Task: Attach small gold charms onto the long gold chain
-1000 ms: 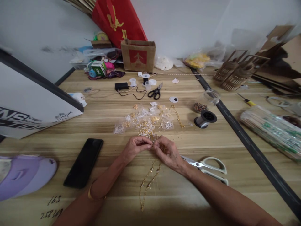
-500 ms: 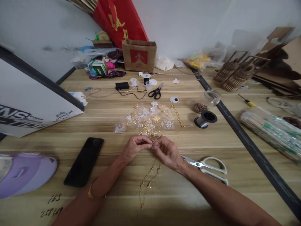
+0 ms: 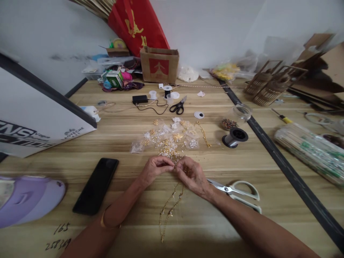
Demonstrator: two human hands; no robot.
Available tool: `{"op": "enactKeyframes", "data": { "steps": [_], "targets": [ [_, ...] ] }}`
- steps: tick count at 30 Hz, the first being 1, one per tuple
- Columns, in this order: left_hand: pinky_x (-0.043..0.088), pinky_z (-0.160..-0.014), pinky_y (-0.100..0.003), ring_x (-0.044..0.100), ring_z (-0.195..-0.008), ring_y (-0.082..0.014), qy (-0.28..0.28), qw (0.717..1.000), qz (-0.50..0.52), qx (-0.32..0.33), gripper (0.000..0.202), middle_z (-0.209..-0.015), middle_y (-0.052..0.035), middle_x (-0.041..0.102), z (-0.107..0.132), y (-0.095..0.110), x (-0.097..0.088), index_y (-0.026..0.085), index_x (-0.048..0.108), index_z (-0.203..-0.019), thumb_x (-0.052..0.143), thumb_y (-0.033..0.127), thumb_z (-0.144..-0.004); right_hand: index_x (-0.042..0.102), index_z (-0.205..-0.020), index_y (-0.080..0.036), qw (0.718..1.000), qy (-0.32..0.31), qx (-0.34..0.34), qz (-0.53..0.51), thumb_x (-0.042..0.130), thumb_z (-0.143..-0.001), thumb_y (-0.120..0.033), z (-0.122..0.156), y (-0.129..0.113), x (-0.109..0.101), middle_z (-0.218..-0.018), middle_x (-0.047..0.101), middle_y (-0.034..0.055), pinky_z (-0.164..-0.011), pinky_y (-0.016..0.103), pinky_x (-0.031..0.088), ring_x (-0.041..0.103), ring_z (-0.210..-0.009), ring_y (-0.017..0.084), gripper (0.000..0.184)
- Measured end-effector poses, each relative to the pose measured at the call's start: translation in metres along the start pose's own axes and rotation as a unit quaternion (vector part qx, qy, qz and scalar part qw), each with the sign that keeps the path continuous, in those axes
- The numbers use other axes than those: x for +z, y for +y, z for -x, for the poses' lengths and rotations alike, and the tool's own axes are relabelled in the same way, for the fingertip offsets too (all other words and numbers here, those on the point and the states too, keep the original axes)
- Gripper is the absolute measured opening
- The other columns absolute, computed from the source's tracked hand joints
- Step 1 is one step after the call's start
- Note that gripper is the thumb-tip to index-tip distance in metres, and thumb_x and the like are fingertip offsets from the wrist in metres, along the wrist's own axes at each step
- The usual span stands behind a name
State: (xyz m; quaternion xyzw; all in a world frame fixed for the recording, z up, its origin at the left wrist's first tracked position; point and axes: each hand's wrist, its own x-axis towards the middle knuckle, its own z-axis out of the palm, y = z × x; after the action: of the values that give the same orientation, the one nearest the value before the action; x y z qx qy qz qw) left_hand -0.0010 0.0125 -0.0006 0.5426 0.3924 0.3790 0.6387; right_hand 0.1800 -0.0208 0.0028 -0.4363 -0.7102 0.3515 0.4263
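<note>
My left hand (image 3: 155, 169) and my right hand (image 3: 191, 175) meet over the wooden table (image 3: 172, 229), fingertips pinched together on the top end of a thin gold chain (image 3: 168, 211). The chain hangs down from my fingers and trails toward me across the table. Just beyond my fingers lies a heap of small clear bags with gold and silver findings (image 3: 168, 138). Exactly what my fingertips pinch is too small to make out beyond the chain.
White-handled scissors (image 3: 236, 191) lie right of my right wrist. A black phone (image 3: 96, 185) and a purple cap (image 3: 29, 199) lie to the left. A wire spool (image 3: 234, 137), bead jar (image 3: 236, 116), black scissors (image 3: 177, 105), paper bag (image 3: 159, 65) and white board (image 3: 40, 111) stand around.
Both hands stay pinched on the chain in the same place; only the camera has shifted slightly.
</note>
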Motion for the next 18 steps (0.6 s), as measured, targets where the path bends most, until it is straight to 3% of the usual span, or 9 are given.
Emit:
{"op": "enactKeyframes", "data": {
  "steps": [18],
  "targets": [
    [0.047, -0.068, -0.022, 0.062, -0.068, -0.0122, 0.002, 1.0, 0.002, -0.019, 0.009, -0.071, -0.0021, 0.07, 0.0006, 0.0032, 0.002, 0.013, 0.071, -0.071, 0.075, 0.018, -0.065, 0.055, -0.075, -0.017, 0.993, -0.02, 0.068, -0.089, 0.054, -0.084, -0.031, -0.0024, -0.0039, -0.0012, -0.068, 0.054, 0.0011, -0.055, 0.022, 0.037, 0.047, -0.061, 0.011, 0.017]
  ]
}}
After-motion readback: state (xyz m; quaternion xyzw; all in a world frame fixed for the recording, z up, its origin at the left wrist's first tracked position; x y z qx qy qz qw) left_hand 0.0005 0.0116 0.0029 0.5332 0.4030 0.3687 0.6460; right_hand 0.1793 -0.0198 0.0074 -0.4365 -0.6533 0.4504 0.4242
